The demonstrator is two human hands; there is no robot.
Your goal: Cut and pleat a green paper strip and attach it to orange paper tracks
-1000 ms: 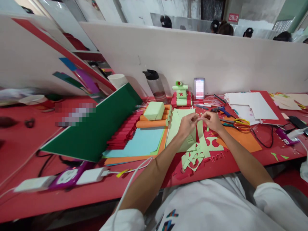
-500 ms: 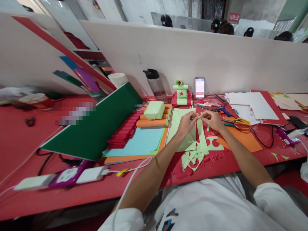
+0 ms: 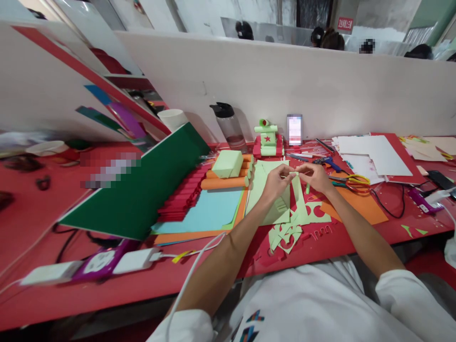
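My left hand and my right hand meet over the table, fingertips pinched together. Between them is a small light-green paper piece, its shape mostly hidden by the fingers. Under my left hand lies a light-green paper sheet with slits cut in it. A strip of the same paper and a heap of green offcuts lie below my hands. A small green paper roll sits just below my right hand. Behind stands a red and green paper model with a red star.
Yellow-handled scissors and a blue glue gun lie to the right. Orange paper rolls carry a green paper block on the left. A bottle and a phone stand at the white partition. A white cable crosses my left forearm.
My hands stay in nearly the same place, fingers shifting slightly. A little more of the green paper piece shows between the fingertips. The view has moved very slightly.
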